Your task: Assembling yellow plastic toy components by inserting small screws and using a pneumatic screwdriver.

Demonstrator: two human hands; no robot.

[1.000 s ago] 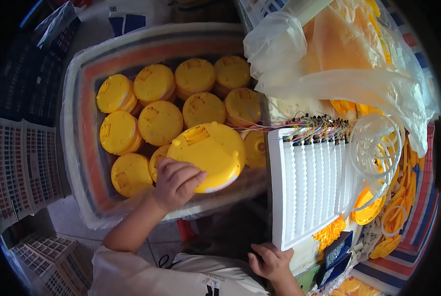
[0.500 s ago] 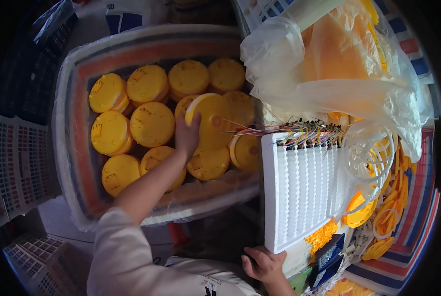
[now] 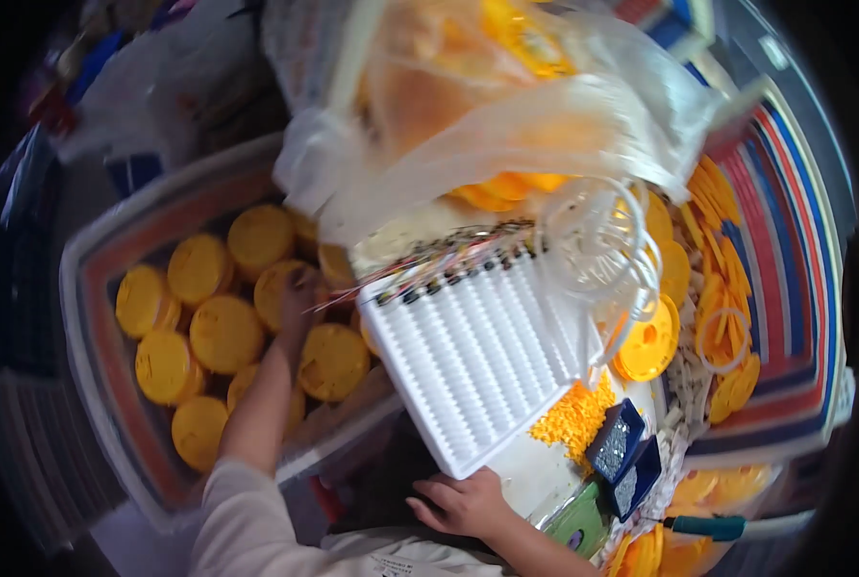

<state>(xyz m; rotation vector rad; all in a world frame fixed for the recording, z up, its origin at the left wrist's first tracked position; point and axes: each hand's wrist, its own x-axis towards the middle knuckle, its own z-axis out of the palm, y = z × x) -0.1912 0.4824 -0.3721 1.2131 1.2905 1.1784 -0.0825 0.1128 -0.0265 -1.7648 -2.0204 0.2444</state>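
Note:
My left arm reaches into a lined box (image 3: 83, 279) that holds several round yellow cases (image 3: 227, 335). My left hand (image 3: 299, 296) is over the cases, beside a yellow one (image 3: 273, 288); its fingers are dark and blurred, so I cannot make out a grip. At the table's near edge rests my right hand (image 3: 463, 502), fingers apart and holding nothing, by the lower corner of a white ridged tray (image 3: 477, 361). Thin wires with dark ends (image 3: 458, 264) lie across the tray's far edge.
A clear plastic bag (image 3: 535, 125) with yellow parts stands behind the tray. Right of it are coiled clear tubing (image 3: 597, 240), a yellow disc (image 3: 648, 341), small orange pieces (image 3: 575, 418), blue bins of metal bits (image 3: 622, 452) and a green-handled tool (image 3: 708, 526).
The view has swung to the right, so the box and tray sit further left. The yellow case that my left hand held up is no longer seen raised. My right hand stays by the tray.

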